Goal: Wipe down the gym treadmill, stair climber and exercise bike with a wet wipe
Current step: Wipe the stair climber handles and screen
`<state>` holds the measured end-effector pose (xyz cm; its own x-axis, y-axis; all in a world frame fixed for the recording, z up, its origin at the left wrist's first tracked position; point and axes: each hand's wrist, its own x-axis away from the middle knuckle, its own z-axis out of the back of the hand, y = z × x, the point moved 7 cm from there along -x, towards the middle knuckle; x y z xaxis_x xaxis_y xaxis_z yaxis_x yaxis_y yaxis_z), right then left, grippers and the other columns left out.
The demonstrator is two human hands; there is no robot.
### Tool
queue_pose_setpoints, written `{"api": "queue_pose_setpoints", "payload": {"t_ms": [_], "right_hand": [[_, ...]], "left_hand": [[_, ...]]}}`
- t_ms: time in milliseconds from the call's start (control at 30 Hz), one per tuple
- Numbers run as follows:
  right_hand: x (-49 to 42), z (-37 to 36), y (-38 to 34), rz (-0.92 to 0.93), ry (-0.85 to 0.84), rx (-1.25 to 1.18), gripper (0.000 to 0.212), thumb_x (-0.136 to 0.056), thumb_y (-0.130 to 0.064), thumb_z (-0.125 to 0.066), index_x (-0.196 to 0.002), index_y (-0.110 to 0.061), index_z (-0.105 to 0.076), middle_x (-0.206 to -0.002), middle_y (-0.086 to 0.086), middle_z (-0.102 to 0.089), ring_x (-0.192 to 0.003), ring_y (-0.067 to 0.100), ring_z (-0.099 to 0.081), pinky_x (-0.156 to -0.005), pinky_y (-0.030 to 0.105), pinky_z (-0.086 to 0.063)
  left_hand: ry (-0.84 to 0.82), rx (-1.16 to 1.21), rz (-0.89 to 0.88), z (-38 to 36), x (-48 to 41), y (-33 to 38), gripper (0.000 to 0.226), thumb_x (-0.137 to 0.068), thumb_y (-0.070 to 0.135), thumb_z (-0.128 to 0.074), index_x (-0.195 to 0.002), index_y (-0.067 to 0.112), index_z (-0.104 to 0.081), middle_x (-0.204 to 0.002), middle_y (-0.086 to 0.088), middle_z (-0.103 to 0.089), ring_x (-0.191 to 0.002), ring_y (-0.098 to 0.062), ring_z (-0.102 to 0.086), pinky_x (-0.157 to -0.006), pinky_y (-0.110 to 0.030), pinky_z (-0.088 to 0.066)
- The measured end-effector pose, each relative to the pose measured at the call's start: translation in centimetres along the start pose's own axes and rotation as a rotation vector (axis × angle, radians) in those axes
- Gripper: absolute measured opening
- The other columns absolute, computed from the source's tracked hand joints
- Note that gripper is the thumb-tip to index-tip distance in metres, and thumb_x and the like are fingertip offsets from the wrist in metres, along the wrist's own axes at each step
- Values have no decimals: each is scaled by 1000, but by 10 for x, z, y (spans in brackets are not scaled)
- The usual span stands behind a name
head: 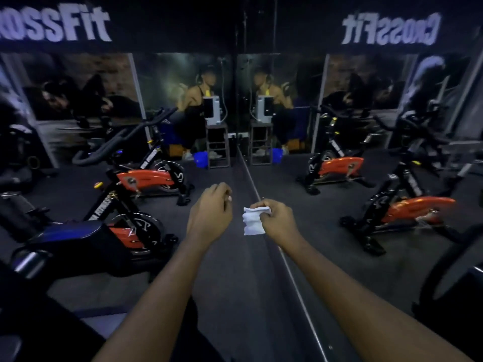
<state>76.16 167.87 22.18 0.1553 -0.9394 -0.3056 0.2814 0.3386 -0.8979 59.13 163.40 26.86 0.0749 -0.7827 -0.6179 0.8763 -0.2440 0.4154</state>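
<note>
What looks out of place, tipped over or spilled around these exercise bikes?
Nothing stands out. The near exercise bike and the far exercise bike stand upright on the dark floor, with no spill visible, though the light is dim. The wet wipe is crumpled in the right hand, and a blue bucket sits by the shelf.
</note>
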Motion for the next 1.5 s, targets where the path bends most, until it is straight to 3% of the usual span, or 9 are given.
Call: {"api": "queue_pose_setpoints", "payload": {"t_ms": [200, 367, 467, 633, 800, 967, 1167, 1400, 1500], "right_hand": [[-133, -68, 38, 69, -133, 19, 39, -79, 7, -52, -83, -23, -77, -86, -8, -76, -86, 8, -70, -74, 19, -51], [-254, -151, 44, 147, -270, -2, 34, -81, 8, -54, -89, -13, -79, -89, 2, -77, -83, 13, -67, -67, 15, -47], [-311, -194, 39, 182, -336, -36, 33, -82, 9, -53, -91, -10, -79, -88, 4, -77, -84, 19, -68, -71, 26, -49], [-398, -280, 35, 266, -519, -96, 41, -79, 11, -48, -83, -20, -75, -77, -13, -69, -68, -6, -58, -59, 9, -39], [-454, -376, 28, 375, -726, -181, 36, -81, 10, -50, -93, -9, -77, -90, 4, -75, -83, 15, -65, -70, 23, -47], [-464, -458, 1, 460, -978, -243, 36, -81, 8, -51, -93, -15, -77, -82, -2, -72, -73, 12, -61, -61, 12, -43], [-411, -526, -52, 565, -1293, -409, 40, -82, 7, -52, -101, -17, -78, -93, 6, -77, -87, 24, -70, -77, 35, -55], [-299, -574, -118, 787, -1537, -604, 43, -80, 6, -55, -104, -20, -81, -97, -1, -79, -87, 10, -70, -77, 15, -51], [-243, -583, -156, 833, -1700, -675, 36, -84, 5, -59, -104, -16, -81, -92, 4, -79, -86, 18, -74, -84, 31, -59]], "left_hand": [[54, -103, 133, -31, -79, -87, 13, -93, 9, -53, -104, 11, -59, -101, -4, -61, -97, -27, -57, -76, -43, -48], [111, -199, 247, -38, -153, -172, 12, -92, 9, -52, -103, 8, -57, -102, -11, -60, -98, -34, -57, -80, -50, -48], [151, -279, 313, -34, -192, -213, 13, -93, 10, -52, -105, 8, -57, -104, -10, -60, -99, -34, -57, -79, -50, -48], [212, -428, 422, -32, -245, -284, 10, -94, 13, -51, -104, 11, -54, -102, -6, -56, -96, -30, -54, -73, -46, -48], [349, -592, 577, -19, -256, -349, 4, -93, 14, -53, -92, 12, -50, -95, -6, -56, -92, -31, -53, -66, -40, -39], [551, -696, 827, 14, -236, -378, 9, -91, 7, -56, -98, 7, -62, -100, -13, -64, -96, -35, -59, -79, -48, -50], [750, -980, 1077, 64, -186, -354, 18, -89, 2, -56, -103, 5, -66, -103, -16, -67, -99, -38, -61, -84, -47, -49], [1003, -1366, 1327, 113, -104, -292, 17, -91, 4, -56, -105, 3, -65, -105, -21, -66, -102, -42, -59, -87, -52, -49], [1060, -1482, 1569, 127, -58, -273, 16, -93, 8, -54, -105, 2, -62, -110, -21, -62, -106, -42, -52, -86, -53, -45]]}}
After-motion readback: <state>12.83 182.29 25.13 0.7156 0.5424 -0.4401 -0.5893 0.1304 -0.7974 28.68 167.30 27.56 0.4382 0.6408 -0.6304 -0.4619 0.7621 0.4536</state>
